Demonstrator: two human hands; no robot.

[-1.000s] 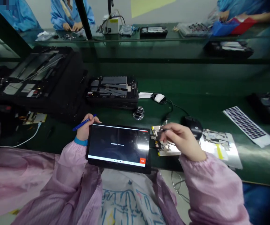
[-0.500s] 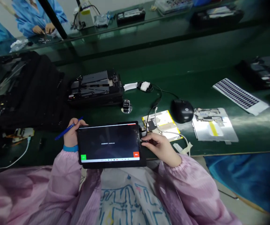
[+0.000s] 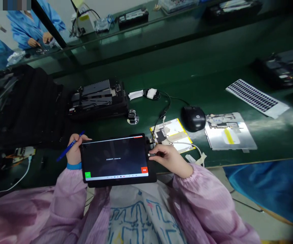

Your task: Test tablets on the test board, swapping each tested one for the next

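My left hand [image 3: 74,149] is closed on the upper left edge of a black tablet [image 3: 116,157], with a blue pen [image 3: 68,149] held between the fingers. Across the tablet's dark lit screen runs a line of small text, with a green box at lower left and a red one at lower right. Thumb and forefinger of my right hand [image 3: 170,159] pinch a small cable plug [image 3: 151,155] at the tablet's right side. The plug's light metal end shows by the edge; whether any of it sits in the port I cannot tell.
Beyond the tablet lie a black mouse [image 3: 194,118], a coiled cable [image 3: 152,94] and a small counter [image 3: 132,117]. Opened tablet parts [image 3: 230,134] and a label sheet [image 3: 256,98] are at right. Stacked black devices [image 3: 98,98] stand at left. A co-worker in blue [image 3: 32,25] sits opposite.
The view has shifted a little, so most things sit slightly further left. The plug's metal end now shows between my right fingers and the tablet. My left hand keeps its hold.
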